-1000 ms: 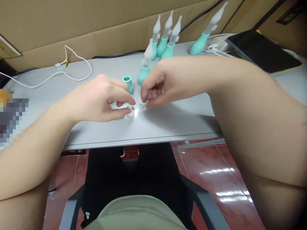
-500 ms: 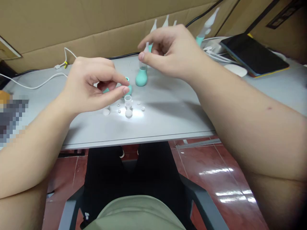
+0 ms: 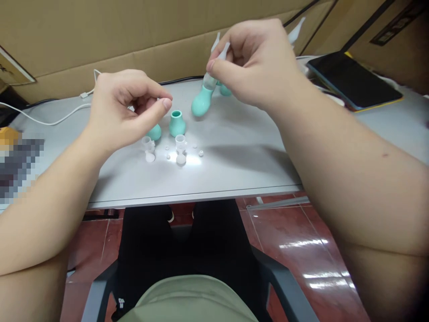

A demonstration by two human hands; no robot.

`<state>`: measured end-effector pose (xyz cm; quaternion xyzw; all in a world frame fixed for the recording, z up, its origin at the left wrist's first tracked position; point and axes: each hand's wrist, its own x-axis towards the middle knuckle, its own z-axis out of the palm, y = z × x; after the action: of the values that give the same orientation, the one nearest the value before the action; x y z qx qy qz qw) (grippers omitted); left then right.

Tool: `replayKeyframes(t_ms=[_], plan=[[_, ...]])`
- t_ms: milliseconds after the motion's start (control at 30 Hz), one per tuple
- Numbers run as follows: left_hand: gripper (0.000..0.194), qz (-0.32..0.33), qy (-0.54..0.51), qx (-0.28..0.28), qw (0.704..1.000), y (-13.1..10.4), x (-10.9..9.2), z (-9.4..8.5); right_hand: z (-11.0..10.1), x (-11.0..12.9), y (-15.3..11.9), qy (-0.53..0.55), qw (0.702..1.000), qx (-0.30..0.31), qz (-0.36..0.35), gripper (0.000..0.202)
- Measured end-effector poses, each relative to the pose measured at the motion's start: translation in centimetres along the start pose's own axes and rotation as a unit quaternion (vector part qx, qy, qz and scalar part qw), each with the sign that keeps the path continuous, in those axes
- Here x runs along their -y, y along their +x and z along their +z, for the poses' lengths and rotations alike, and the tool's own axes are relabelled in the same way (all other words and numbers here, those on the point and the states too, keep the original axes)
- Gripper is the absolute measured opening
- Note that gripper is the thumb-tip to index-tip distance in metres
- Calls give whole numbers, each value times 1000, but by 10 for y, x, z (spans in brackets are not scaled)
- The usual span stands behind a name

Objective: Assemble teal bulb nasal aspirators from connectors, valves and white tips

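Note:
My right hand (image 3: 254, 67) grips a nasal aspirator by its clear upper part, tilted, its teal bulb (image 3: 201, 102) hanging just over the table. My left hand (image 3: 129, 109) hovers to the left with thumb and index finger pinched together; whether anything is between them is hidden. Below its fingertips stands an open teal bulb (image 3: 177, 124). Another teal bulb (image 3: 154, 132) is partly covered by the left hand. In front of the bulbs are two clear cup-shaped parts, one on the right (image 3: 181, 142) and one on the left (image 3: 146, 143), with several tiny white pieces beside them.
Other aspirators stand behind my right hand, one showing a white tip (image 3: 296, 31). A dark tablet-like device (image 3: 355, 80) lies at the right. A white cable (image 3: 50, 121) runs along the left. Cardboard (image 3: 134, 36) walls the back, and the table's front edge (image 3: 201, 197) faces me.
My right hand has moved up and right, lifting and tilting the aspirator that stood upright. My left hand has shifted slightly left and up, uncovering the open bulb and the left cup.

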<state>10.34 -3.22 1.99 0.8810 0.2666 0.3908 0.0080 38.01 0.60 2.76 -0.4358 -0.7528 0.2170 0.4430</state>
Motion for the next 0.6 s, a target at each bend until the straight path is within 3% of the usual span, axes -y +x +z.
replayKeyframes(t_ms=[267, 367, 500, 600], plan=[[28, -12, -10, -50, 999, 2, 9, 2, -1, -4, 4, 116, 987, -95, -51, 16], [29, -19, -8, -35, 999, 2, 14, 2, 4, -5, 3, 160, 981, -76, -73, 13], [54, 45, -17, -58, 997, 0, 24, 6, 13, 1, -3, 218, 971, -12, -94, 12], [57, 49, -33, -53, 997, -1, 20, 9, 16, 7, -9, 244, 964, 29, -102, 17]])
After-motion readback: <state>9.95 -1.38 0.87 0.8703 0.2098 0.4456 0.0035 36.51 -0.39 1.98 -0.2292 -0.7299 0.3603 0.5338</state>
